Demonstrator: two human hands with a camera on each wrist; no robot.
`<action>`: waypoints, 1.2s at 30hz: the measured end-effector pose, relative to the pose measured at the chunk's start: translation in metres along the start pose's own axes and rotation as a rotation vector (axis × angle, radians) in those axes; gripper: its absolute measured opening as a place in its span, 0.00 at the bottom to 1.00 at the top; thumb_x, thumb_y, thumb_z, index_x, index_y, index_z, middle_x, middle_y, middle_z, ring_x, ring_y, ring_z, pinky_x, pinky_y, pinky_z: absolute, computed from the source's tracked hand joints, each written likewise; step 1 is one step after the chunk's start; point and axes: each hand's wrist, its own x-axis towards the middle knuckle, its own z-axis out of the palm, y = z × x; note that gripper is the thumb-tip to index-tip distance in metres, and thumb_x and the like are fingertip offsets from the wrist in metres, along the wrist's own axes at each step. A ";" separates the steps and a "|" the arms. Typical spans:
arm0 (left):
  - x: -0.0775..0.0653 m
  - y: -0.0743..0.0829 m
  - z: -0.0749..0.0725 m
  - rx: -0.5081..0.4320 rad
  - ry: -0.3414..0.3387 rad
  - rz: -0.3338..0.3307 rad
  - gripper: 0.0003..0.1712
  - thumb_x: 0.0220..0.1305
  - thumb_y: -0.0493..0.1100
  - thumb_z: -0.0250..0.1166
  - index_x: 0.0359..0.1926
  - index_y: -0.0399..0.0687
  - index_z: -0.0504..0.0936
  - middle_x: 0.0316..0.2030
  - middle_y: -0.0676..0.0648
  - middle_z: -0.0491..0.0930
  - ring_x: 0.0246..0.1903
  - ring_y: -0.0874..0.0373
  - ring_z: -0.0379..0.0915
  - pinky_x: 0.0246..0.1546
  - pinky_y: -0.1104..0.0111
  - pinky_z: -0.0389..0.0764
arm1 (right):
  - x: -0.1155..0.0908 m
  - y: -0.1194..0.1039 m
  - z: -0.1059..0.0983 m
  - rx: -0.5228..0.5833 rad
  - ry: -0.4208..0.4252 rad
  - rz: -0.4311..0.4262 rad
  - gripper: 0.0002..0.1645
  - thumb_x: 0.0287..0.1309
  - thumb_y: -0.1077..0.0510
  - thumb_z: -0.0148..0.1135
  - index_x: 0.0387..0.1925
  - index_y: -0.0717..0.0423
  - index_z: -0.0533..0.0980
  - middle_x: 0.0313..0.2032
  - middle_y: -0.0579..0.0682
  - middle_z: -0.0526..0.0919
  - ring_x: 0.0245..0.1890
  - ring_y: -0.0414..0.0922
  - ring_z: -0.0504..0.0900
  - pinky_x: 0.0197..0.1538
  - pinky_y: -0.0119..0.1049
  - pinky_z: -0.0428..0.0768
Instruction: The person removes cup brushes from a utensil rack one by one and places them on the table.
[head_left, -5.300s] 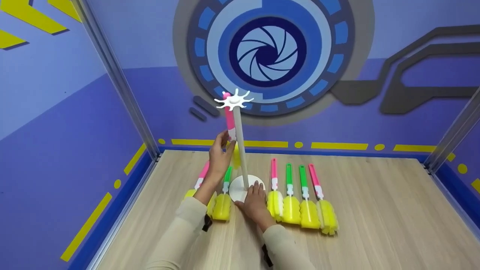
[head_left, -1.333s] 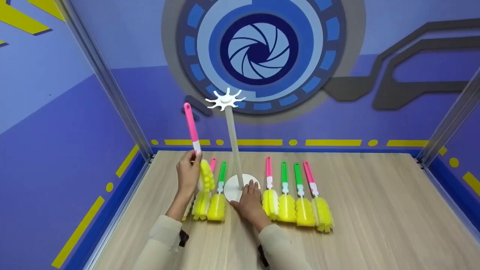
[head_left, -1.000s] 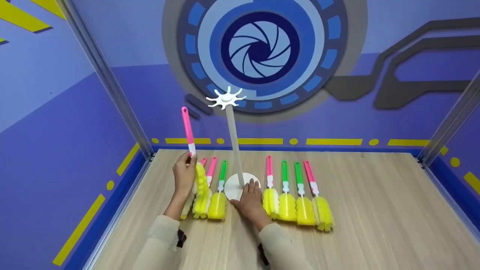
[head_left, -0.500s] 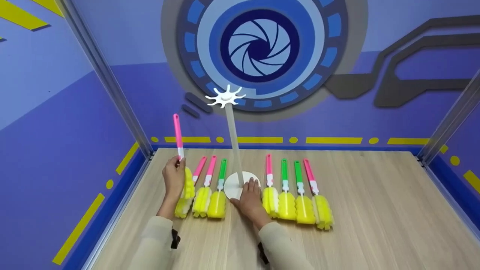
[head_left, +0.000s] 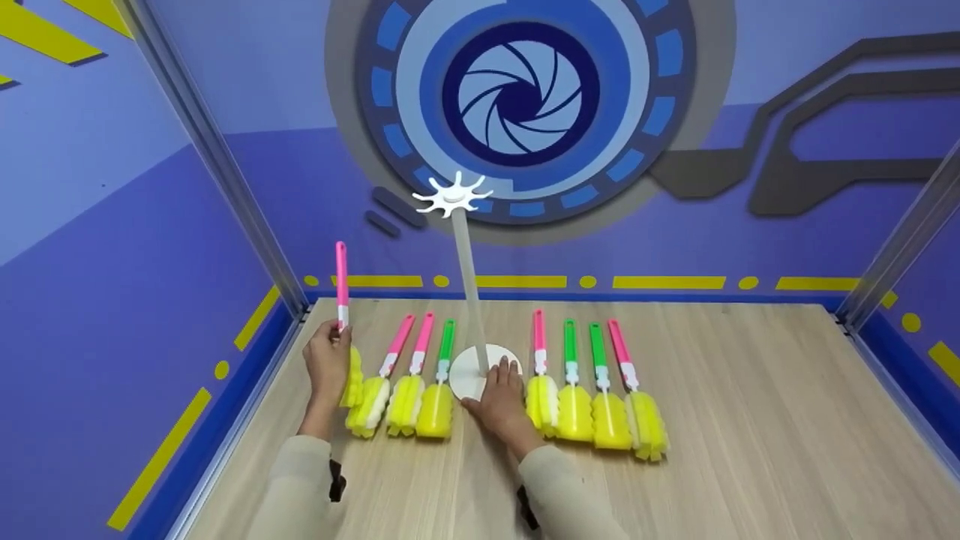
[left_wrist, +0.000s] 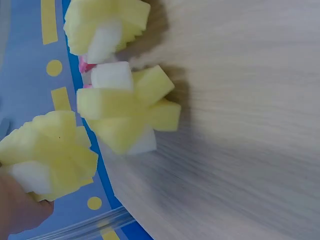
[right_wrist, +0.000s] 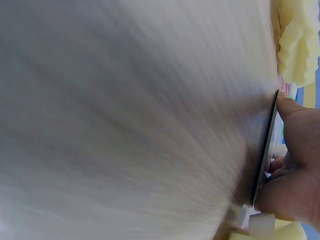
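Observation:
My left hand [head_left: 328,367] pinches a pink-handled sponge bottle brush [head_left: 342,281] by its white neck. The brush stands upright, handle up, its yellow sponge partly behind the hand; in the left wrist view that sponge head [left_wrist: 55,155] is off the table. My right hand [head_left: 504,397] rests with extended fingers on the round white base [head_left: 466,375] of a stand. A pole [head_left: 469,292] rises from the base to a white star-shaped ring of hooks [head_left: 454,196], with nothing hanging there. In the right wrist view the thumb [right_wrist: 287,105] lies at the base's edge.
Left of the stand lie two pink-handled brushes [head_left: 369,405] [head_left: 406,405] and a green-handled brush [head_left: 434,411]. Several more pink and green brushes [head_left: 575,412] lie in a row at right. Printed walls [head_left: 247,217] enclose the wooden table [head_left: 750,420].
The held brush was up beside the stand's hooks and has travelled left and down with my left hand, past the lying brushes. My right hand stays on the base.

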 end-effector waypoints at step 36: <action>-0.005 -0.040 -0.016 0.201 -0.141 -0.148 0.14 0.73 0.38 0.59 0.49 0.31 0.84 0.35 0.37 0.83 0.34 0.45 0.75 0.36 0.58 0.74 | 0.002 0.001 0.003 -0.036 0.013 -0.008 0.52 0.64 0.40 0.66 0.70 0.77 0.59 0.73 0.74 0.55 0.75 0.69 0.50 0.75 0.57 0.55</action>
